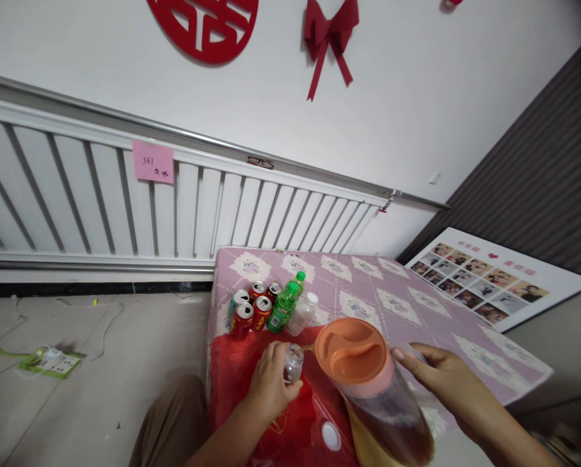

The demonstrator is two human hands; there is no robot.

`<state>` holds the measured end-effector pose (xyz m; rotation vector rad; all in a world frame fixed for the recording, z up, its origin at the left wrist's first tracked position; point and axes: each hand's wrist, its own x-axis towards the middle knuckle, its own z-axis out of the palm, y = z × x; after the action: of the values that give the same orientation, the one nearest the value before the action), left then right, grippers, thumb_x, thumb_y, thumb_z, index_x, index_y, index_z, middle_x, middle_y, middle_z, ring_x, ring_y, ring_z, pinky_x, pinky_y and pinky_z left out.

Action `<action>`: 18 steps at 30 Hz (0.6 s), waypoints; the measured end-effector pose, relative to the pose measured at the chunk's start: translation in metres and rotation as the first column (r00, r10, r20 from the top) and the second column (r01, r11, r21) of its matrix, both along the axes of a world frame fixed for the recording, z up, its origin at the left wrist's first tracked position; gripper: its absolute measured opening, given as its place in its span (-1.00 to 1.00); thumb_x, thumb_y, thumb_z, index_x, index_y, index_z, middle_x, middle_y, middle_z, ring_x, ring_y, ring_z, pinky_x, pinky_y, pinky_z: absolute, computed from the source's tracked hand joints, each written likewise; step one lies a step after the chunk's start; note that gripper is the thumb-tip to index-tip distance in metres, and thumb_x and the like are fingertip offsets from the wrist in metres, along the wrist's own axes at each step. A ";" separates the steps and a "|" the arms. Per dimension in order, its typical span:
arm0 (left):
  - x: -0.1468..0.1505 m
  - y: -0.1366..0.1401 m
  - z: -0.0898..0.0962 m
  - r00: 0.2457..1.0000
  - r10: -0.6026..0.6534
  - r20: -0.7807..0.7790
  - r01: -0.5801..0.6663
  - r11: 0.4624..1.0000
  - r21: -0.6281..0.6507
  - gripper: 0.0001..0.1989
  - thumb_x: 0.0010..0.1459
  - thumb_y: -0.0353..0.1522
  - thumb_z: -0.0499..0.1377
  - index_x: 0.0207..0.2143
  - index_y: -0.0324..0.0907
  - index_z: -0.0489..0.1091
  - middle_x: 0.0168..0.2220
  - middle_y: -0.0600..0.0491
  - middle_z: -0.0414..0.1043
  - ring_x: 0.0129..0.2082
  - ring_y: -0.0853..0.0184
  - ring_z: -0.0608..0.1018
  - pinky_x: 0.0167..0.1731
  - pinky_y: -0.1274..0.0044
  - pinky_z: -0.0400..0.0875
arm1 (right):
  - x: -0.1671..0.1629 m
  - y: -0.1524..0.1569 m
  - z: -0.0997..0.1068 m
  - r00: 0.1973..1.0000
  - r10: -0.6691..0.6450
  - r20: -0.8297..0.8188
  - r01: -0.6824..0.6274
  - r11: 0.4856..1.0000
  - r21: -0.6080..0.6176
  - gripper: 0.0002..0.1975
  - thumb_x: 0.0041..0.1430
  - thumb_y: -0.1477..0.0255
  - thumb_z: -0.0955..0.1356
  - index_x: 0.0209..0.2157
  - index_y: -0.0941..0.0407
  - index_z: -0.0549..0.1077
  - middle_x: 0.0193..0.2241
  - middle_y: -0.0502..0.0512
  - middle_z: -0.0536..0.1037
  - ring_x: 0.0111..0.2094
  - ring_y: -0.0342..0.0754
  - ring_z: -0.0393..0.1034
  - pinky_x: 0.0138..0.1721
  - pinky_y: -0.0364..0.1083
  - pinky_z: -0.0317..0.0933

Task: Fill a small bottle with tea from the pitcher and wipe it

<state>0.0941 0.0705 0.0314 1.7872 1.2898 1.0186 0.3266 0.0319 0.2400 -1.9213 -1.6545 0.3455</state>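
Observation:
My left hand [267, 383] is wrapped round a small clear bottle [294, 368] with an uncapped mouth. Gripping the handle side of a clear pitcher [388, 405] is my right hand [439, 376]. The pitcher is tilted to the left, has an orange lid [351, 350], and contains brown liquid. Its spout meets the bottle's mouth, with a thin brownish stream between them. A white cap [331, 436] lies on the red cloth [232, 373], below and right of my left hand.
Several open drink cans [242, 321] stand beyond my left hand, next to green bottles [284, 308] and a clear white-capped bottle [303, 314]. A purple patterned cover [363, 298] spreads across the surface. A white radiator [261, 207] and framed photo board [485, 279] stand behind. A power strip [52, 362] lies on the floor.

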 end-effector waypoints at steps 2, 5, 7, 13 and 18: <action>0.000 0.000 0.000 1.000 -0.001 0.002 0.001 1.000 0.001 -0.33 -0.15 -0.45 0.27 0.08 -0.15 0.22 0.09 -0.10 0.30 0.12 0.11 0.35 0.14 0.28 0.27 | 0.001 0.000 0.000 1.000 0.015 -0.015 -0.016 0.997 -0.081 -0.47 -0.07 -0.11 0.34 -0.69 0.09 0.40 -0.69 -0.03 0.35 -0.58 -0.09 0.21 -0.56 -0.14 0.13; 0.000 -0.001 0.001 1.000 -0.003 0.005 0.003 1.000 -0.001 -0.33 -0.15 -0.45 0.27 0.09 -0.16 0.22 0.10 -0.11 0.29 0.12 0.10 0.35 0.15 0.28 0.26 | 0.000 0.000 0.000 1.000 0.017 -0.021 -0.019 0.995 -0.094 -0.47 -0.07 -0.11 0.34 -0.69 0.09 0.38 -0.69 -0.04 0.34 -0.57 -0.09 0.20 -0.55 -0.14 0.12; 0.000 -0.001 0.001 1.000 -0.002 0.006 0.002 1.000 -0.002 -0.32 -0.15 -0.45 0.27 0.09 -0.17 0.22 0.11 -0.11 0.29 0.13 0.10 0.34 0.16 0.28 0.25 | -0.001 0.000 0.001 1.000 0.021 -0.023 -0.022 0.996 -0.081 -0.48 -0.07 -0.09 0.35 -0.69 0.08 0.38 -0.70 -0.04 0.35 -0.59 -0.09 0.20 -0.57 -0.14 0.11; 0.000 -0.001 0.000 1.000 0.005 0.007 -0.005 1.000 -0.007 -0.31 -0.15 -0.46 0.28 0.09 -0.10 0.20 0.11 -0.06 0.28 0.14 0.12 0.34 0.17 0.30 0.24 | -0.005 0.000 0.003 0.999 0.018 -0.048 -0.021 0.998 -0.059 -0.48 -0.14 -0.10 0.39 -0.73 0.08 0.37 -0.72 -0.04 0.35 -0.61 -0.08 0.21 -0.59 -0.14 0.12; 0.000 -0.001 0.001 1.000 -0.002 0.001 0.002 1.000 -0.006 -0.32 -0.15 -0.45 0.28 0.09 -0.15 0.21 0.10 -0.09 0.29 0.13 0.12 0.34 0.16 0.32 0.24 | -0.005 0.000 0.001 0.998 0.039 -0.057 -0.041 0.998 -0.040 -0.47 -0.15 -0.11 0.39 -0.72 0.08 0.38 -0.74 -0.04 0.33 -0.62 -0.10 0.19 -0.62 -0.15 0.11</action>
<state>0.0938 0.0697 0.0321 1.7825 1.2888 1.0136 0.3220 0.0322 0.2415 -1.8931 -1.6625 0.4492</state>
